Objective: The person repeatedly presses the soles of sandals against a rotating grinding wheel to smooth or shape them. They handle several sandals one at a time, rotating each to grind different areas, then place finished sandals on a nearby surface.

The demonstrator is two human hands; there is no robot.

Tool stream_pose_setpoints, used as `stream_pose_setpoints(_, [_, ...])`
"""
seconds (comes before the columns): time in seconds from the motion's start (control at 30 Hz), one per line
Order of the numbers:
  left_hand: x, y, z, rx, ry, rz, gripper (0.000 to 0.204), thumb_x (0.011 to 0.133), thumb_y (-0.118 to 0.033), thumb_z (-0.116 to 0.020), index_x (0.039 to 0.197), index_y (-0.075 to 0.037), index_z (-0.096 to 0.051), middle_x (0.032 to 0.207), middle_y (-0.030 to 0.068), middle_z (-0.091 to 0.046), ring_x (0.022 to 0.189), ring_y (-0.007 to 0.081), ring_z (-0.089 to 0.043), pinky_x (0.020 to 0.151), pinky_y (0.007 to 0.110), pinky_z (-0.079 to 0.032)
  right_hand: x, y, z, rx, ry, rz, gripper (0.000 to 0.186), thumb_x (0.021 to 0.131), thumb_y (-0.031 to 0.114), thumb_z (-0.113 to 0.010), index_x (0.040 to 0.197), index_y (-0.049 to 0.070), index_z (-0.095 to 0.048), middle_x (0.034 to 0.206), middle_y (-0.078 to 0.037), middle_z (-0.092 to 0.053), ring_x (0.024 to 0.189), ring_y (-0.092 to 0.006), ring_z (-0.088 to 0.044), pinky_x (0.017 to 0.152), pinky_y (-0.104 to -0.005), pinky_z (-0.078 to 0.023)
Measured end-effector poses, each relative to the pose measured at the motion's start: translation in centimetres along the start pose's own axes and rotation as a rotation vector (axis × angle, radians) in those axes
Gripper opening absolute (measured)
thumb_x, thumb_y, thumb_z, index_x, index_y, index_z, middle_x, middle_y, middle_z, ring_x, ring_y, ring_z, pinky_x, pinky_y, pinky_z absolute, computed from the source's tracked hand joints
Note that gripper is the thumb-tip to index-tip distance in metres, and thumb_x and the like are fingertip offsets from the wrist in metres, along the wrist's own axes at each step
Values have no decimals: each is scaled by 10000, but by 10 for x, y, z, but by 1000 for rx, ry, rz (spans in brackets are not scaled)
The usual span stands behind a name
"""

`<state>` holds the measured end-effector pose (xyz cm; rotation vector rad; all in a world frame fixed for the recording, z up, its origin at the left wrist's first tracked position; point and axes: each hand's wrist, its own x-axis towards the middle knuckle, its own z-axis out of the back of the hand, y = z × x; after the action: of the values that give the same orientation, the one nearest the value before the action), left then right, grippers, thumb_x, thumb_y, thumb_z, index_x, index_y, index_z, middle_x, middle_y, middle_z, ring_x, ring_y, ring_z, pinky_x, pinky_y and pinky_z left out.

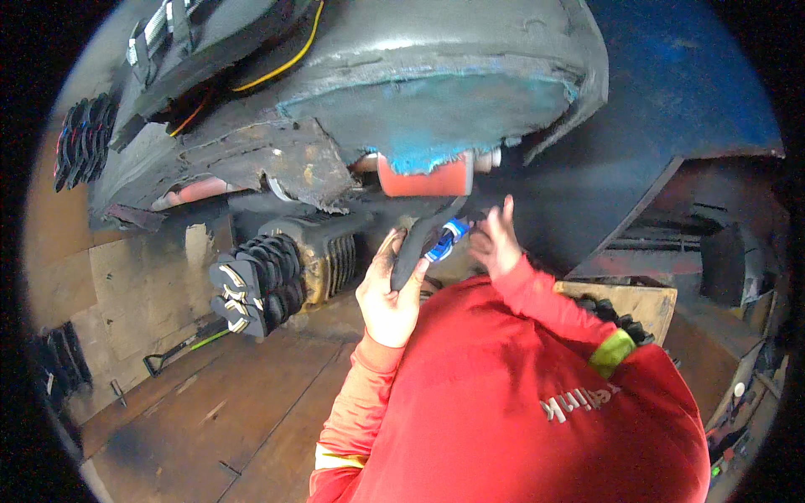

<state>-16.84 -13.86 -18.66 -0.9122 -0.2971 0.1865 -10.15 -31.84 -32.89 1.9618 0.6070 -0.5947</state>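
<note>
A ragged teal cloth (428, 113) hangs from the grey housing (444, 38), partly covering the orange-red roller (423, 179) ahead of the hands. Stacked dark sandals (272, 277) stand to the left; a wooden box (661, 303) shows beyond the right sleeve. The blue-strapped sandal (409, 251) lies between both hands, below the roller: the left hand (390, 303) grips its sole; the right hand (498, 241), one finger raised, is at the strap, its hold unclear.

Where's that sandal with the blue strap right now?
In the head view, the sandal is near the middle, held in the left hand below the red machine part, with the right hand just to its right.
</note>
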Motion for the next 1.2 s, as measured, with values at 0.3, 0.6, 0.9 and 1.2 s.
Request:
stream_pose_setpoints(0.3, [45, -24, 21, 236, 237, -153, 393, 879, -142, -734, 1193, 64, -619, 1112, 275, -662, 978, 419, -687, 817, 434, -555, 47, -31, -36, 561, 624, -453, 504, 933, 402, -727, 1330, 137, -566, 1268, -88, -630, 1226, -314, -587, 1057, -616, -465])
stream_pose_setpoints(0.6, [62, -15, -31, -38, 327, 208, 234, 863, -154, -697, 972, 50, -661, 777, 275, -677, 767, 464, -694, 653, 452, -554, 4, 19, -17, 508, 160, -542, 456, 989, 414, -650, 1335, 123, -587, 1296, -106, -637, 1148, -279, -636, 1058, -510, -515])
stream_pose_setpoints(0.9, [37, -71, 58, 89, 294, 177, 277, 863, -107, -684, 1074, 69, -644, 858, 274, -687, 783, 420, -715, 694, 423, -561, -13, -5, -51, 474, 356, -491, 468, 934, 363, -744, 1330, 165, -593, 1295, -65, -641, 1177, -271, -622, 1022, -639, -475])
stream_pose_setpoints(1.2, [47, -64, 43, 97, 328, 206, 354, 871, -90, -659, 1201, 37, -630, 944, 260, -695, 875, 410, -722, 764, 420, -568, 12, 18, -43, 417, 485, -544, 463, 927, 394, -743, 1244, 75, -631, 1197, -94, -681, 1144, -284, -636, 1039, -546, -500])
